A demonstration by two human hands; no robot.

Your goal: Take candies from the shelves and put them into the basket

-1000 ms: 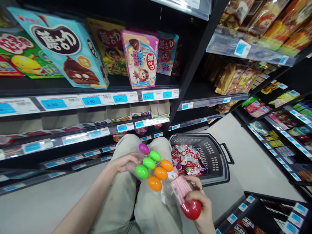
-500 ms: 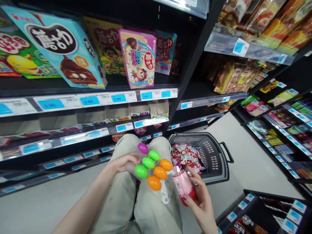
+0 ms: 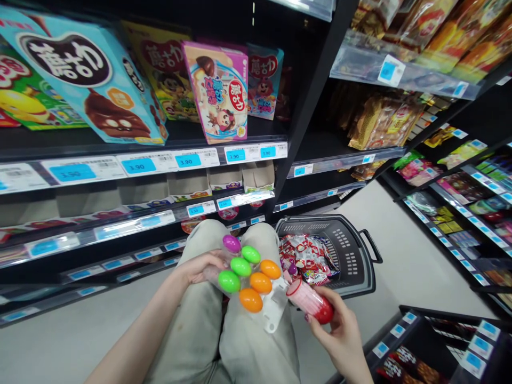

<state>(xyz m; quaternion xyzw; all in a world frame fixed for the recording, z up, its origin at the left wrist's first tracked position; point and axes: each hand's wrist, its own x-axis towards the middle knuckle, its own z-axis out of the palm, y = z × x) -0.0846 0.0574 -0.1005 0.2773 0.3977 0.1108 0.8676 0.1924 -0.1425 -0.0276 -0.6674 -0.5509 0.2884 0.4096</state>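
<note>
A clear plastic pack of coloured plastic eggs (image 3: 240,265), purple, green and orange, rests over my knees. Gripping its left edge is my left hand (image 3: 205,266), fingers closed on the plastic. A white card with a hanging hole (image 3: 276,306) forms the pack's right end. My right hand (image 3: 336,325) has its fingers wrapped round a clear cylindrical container (image 3: 307,300) with pink contents and a red rounded end. The container lies tilted, its red end toward my palm. It is beside the card, over the near edge of the shopping basket (image 3: 362,266).
Red and silver snack packets (image 3: 308,256) lie in the basket on the floor at my right. Ahead, a shelf holds a blue snack box (image 3: 92,85) and a pink box (image 3: 220,90). Bagged goods (image 3: 380,120) fill shelves further right. A low black rack (image 3: 432,341) stands at lower right.
The container in my right hand has tipped from nearly upright to lying more sideways, shifting slightly right. My left hand keeps hold of the egg pack. The view has shifted slightly.
</note>
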